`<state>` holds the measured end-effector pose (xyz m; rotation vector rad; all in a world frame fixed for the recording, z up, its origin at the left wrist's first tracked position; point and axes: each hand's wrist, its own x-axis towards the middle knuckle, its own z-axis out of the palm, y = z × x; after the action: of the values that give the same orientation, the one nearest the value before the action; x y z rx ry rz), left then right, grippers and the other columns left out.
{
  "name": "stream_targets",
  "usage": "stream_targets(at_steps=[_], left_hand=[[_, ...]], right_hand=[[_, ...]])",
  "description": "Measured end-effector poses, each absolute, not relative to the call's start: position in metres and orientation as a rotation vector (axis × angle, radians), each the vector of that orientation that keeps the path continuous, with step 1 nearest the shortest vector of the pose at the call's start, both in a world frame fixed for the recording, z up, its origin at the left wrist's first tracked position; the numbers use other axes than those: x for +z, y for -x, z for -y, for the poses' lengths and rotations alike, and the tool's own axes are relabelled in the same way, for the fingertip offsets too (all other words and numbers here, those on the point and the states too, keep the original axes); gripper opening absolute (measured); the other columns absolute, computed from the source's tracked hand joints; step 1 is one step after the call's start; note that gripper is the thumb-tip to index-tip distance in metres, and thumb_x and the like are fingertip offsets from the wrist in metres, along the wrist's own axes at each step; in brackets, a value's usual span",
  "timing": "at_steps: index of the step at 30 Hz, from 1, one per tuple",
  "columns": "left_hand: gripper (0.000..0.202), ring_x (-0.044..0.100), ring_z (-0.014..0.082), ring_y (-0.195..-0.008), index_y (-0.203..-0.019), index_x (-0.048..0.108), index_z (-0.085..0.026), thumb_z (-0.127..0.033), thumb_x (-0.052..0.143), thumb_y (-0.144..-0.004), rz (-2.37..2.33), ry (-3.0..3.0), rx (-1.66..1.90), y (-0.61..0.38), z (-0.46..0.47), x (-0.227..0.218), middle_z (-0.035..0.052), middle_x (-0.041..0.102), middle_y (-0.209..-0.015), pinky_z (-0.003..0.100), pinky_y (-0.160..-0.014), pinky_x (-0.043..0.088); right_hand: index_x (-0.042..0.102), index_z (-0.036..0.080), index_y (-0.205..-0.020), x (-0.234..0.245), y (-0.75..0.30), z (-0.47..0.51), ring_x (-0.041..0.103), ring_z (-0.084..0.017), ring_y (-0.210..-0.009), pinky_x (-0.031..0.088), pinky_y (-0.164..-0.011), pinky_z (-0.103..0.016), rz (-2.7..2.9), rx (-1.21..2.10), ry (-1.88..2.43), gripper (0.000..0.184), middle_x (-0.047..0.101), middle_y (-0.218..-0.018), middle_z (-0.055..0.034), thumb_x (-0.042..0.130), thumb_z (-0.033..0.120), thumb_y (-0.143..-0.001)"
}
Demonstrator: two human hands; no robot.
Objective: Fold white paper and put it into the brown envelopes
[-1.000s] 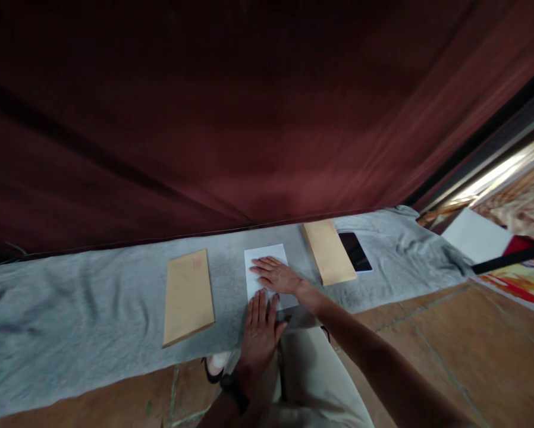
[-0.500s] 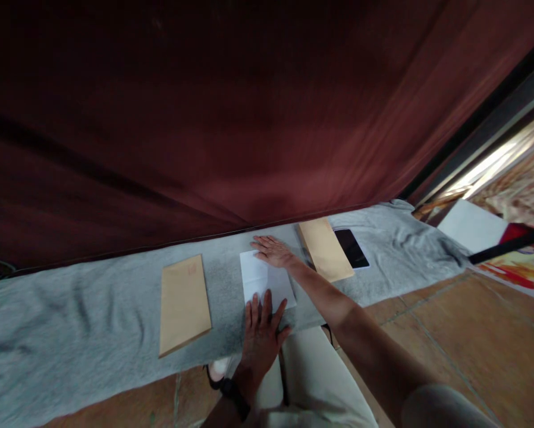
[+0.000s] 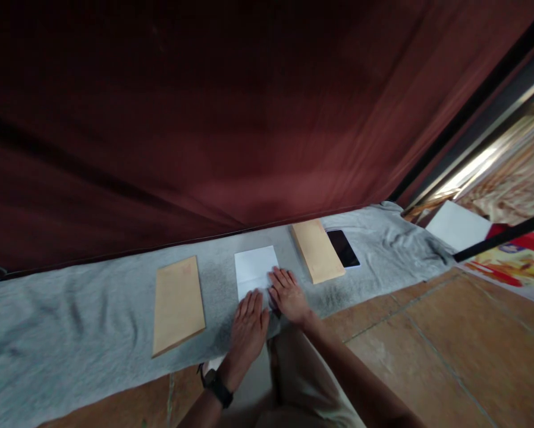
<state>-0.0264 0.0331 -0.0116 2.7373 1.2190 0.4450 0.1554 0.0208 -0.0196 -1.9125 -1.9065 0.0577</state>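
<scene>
A sheet of white paper (image 3: 255, 264) with a crease across it lies on the grey cloth in front of me. My left hand (image 3: 250, 324) rests flat on its near left part, fingers stretched out, a dark watch on the wrist. Beside it, my right hand (image 3: 289, 296) lies flat over the near right edge of the paper, its fingers also extended. The two hands cover the paper's near end. Left of the paper is a brown envelope (image 3: 178, 306); to its right lies a thick stack of brown envelopes (image 3: 319, 249).
A dark-screened phone (image 3: 344, 248) lies right of the stack. The grey cloth (image 3: 93, 315) covers a long narrow surface, with a dark red curtain (image 3: 249, 148) hanging behind. A white box (image 3: 458, 226) and a black bar (image 3: 503, 236) are at far right, above the tiled floor (image 3: 418, 339).
My right hand has come from the paper's far edge down to its near right side, next to my left hand. My left hand has shifted slightly left and nearer to me.
</scene>
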Motion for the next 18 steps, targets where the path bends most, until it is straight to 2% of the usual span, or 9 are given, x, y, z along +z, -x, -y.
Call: stream_targets(at_steps=[3, 5, 9, 15, 18], left_hand=[[0.053, 0.048, 0.0267, -0.141, -0.149, 0.046, -0.008, -0.029, 0.031, -0.102, -1.219, -2.708, 0.45, 0.004, -0.063, -0.004, 0.0179, 0.054, -0.149, 0.045, -0.116, 0.04], [0.053, 0.041, 0.0247, -0.146, -0.149, 0.044, -0.007, -0.025, 0.028, -0.102, -1.059, -2.749, 0.436, -0.019, -0.085, 0.002, 0.0169, 0.05, -0.153, 0.045, -0.12, 0.035], [0.055, 0.033, 0.0248, -0.15, -0.148, 0.046, -0.007, -0.033, 0.029, -0.103, -0.991, -2.732, 0.304, -0.061, -0.122, 0.005, 0.0164, 0.043, -0.157, 0.045, -0.123, 0.03], [0.056, 0.029, 0.0227, -0.152, -0.152, 0.042, -0.013, -0.037, 0.034, -0.102, -1.036, -2.716, 0.313, -0.07, -0.144, -0.005, 0.0129, 0.038, -0.161, 0.043, -0.125, 0.025], [0.058, 0.029, 0.0227, -0.152, -0.154, 0.039, -0.013, -0.037, 0.033, -0.102, -1.048, -2.731, 0.323, -0.064, -0.148, -0.008, 0.0126, 0.037, -0.161, 0.044, -0.126, 0.023]], right_hand=[[0.049, 0.016, -0.149, -0.02, -0.156, -0.015, 0.04, -0.028, -0.146, 0.031, -0.12, -0.051, 1.921, 0.045, 1.9, 0.049, 0.044, -0.156, -0.0142, 0.046, 0.03, -0.103], [0.048, 0.015, -0.15, -0.02, -0.156, -0.013, 0.041, -0.029, -0.145, 0.031, -0.12, -0.051, 1.937, 0.041, 1.902, 0.051, 0.044, -0.157, -0.0144, 0.048, 0.029, -0.101], [0.051, 0.012, -0.146, -0.016, -0.153, -0.014, 0.045, -0.028, -0.142, 0.03, -0.122, -0.049, 1.941, 0.048, 1.916, 0.051, 0.052, -0.15, -0.0171, 0.052, 0.031, -0.099], [0.052, 0.014, -0.145, -0.011, -0.152, -0.015, 0.043, -0.027, -0.143, 0.032, -0.121, -0.05, 1.902, 0.058, 1.917, 0.048, 0.055, -0.147, -0.0156, 0.049, 0.033, -0.102], [0.051, 0.015, -0.147, -0.013, -0.152, -0.016, 0.044, -0.027, -0.142, 0.032, -0.12, -0.051, 1.897, 0.053, 1.927, 0.049, 0.055, -0.148, -0.0152, 0.049, 0.034, -0.101]])
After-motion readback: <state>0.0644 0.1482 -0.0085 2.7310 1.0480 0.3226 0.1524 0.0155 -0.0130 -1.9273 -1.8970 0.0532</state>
